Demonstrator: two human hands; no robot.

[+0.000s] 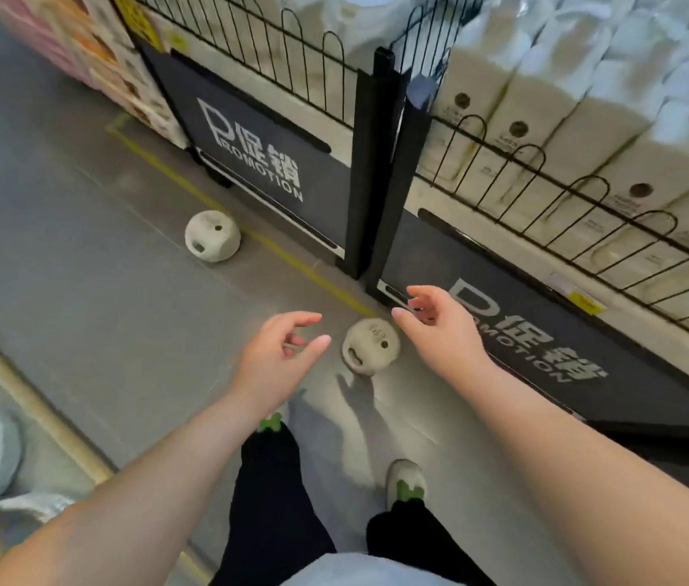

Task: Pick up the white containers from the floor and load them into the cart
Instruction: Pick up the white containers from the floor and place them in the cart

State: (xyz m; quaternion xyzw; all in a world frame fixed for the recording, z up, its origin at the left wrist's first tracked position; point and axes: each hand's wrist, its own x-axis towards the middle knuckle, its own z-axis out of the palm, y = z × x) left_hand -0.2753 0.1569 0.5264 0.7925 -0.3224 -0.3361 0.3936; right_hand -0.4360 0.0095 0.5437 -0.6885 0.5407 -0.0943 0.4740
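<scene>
On grey floor (80, 289), beside black promotion panel (516, 332): near white container (370, 346), lying on its side, close to yellow floor line (292, 260). Left hand (279, 357) and right hand (440, 327) above it, one to each side, fingers spread and curled, gripping nothing. Second white container (212, 236) farther off along the same line. Feet in white shoes (405, 480) below.

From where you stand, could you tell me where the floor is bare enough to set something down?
The grey floor left of the yellow line is bare, except the far container. It is crowded around the near container, between the left hand, the right hand and the promotion panel.
</scene>
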